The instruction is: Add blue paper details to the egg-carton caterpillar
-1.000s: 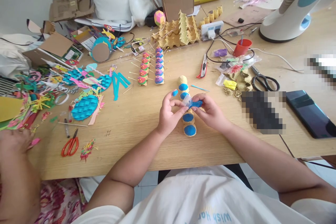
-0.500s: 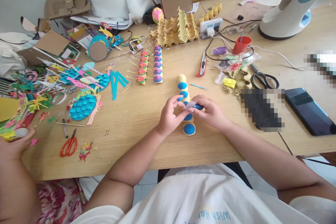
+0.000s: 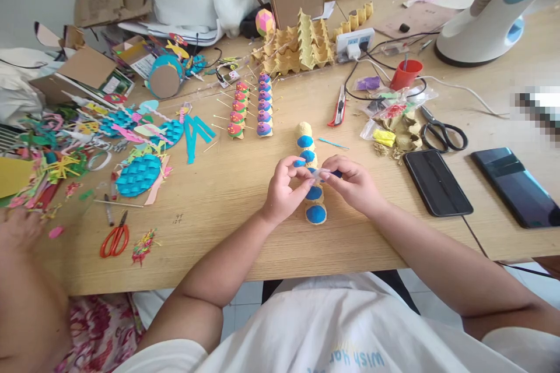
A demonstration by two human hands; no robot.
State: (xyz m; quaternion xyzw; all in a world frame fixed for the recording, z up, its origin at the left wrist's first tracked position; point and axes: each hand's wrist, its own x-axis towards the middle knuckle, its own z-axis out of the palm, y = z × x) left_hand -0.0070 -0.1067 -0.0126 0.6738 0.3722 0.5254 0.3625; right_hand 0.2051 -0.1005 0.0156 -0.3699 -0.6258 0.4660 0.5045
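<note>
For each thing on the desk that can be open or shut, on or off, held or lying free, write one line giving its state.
Left hand: pinching the small bag.
Right hand: pinching the small bag.
Small bag: held above the egg-carton strip.
Egg-carton strip: lying flat, blue-capped.
Red scissors: shut.
Black scissors: shut.
Nearer phone: screen dark.

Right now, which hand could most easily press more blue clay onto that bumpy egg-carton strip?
Probably the left hand. Blue clay shows on its fingertip, right beside the egg-carton strip. The right hand is pinching the little clear bag of blue clay, so it looks busy.
</note>
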